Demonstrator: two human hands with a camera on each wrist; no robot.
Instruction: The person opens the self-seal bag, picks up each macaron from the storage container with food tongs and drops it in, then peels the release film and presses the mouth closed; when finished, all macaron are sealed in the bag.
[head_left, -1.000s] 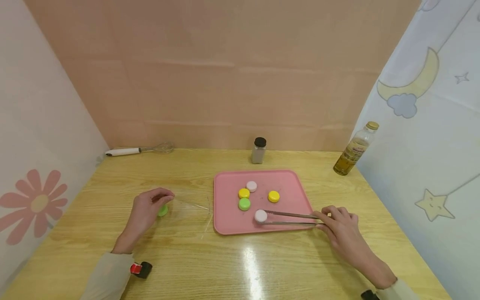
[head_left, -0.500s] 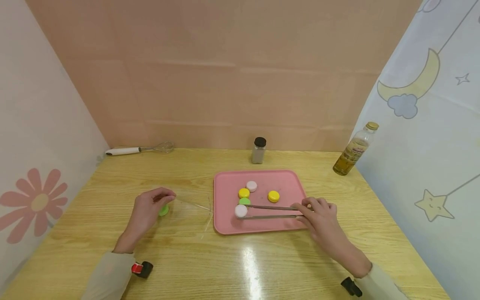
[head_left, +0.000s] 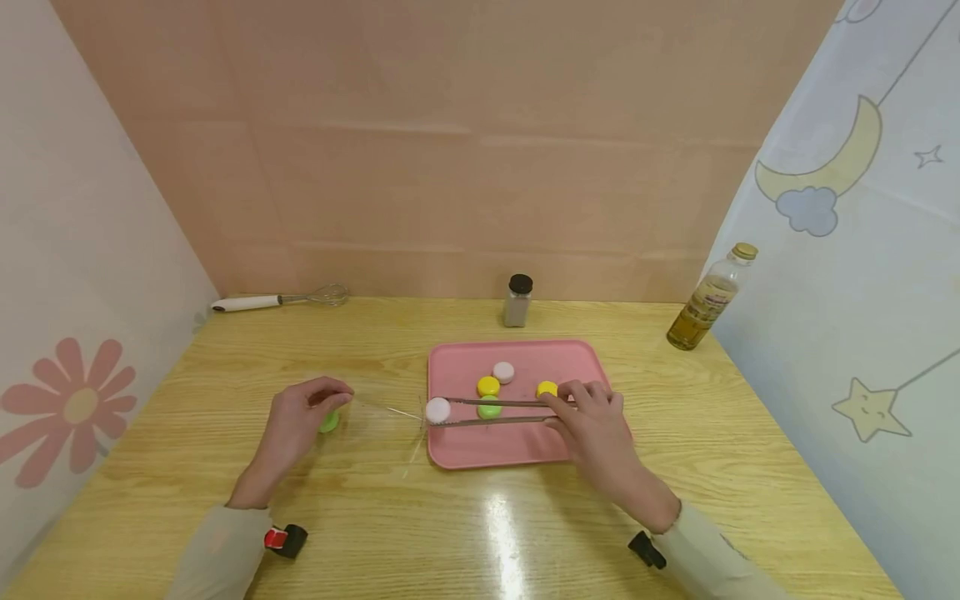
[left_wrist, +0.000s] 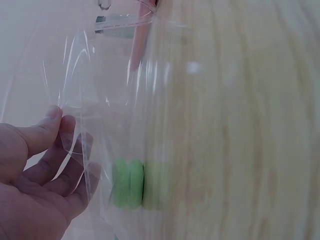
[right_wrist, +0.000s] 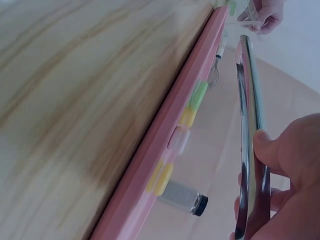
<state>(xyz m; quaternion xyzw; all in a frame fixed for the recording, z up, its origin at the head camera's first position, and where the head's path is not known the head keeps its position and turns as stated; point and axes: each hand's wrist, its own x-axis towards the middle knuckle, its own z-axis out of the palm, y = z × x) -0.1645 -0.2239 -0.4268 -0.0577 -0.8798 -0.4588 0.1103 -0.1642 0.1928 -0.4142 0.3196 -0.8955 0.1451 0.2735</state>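
My left hand (head_left: 303, 417) pinches the edge of a clear plastic bag (head_left: 382, 421) on the left of the table. Inside the bag lies a green macaron (left_wrist: 129, 183), partly behind the hand in the head view. My right hand (head_left: 596, 429) grips metal tongs (head_left: 502, 420). A pale pink macaron (head_left: 438, 410) sits between the tong tips, over the left rim of the pink tray (head_left: 457, 450) and right at the bag's mouth. Under the tongs on the tray are a green macaron (head_left: 489, 409), two yellow macarons (head_left: 488, 386) and another pale pink macaron (head_left: 503, 372).
A small jar with a black lid (head_left: 517, 302) stands behind the tray. To the back right is an oil bottle (head_left: 702, 304) with a gold cap. A whisk (head_left: 277, 301) with a white handle lies at the back left of the wooden table (head_left: 375, 533).
My right hand has moved left with the tongs, carrying the pale pink macaron from the tray's front middle to its left rim. My left hand and the bag have barely moved.
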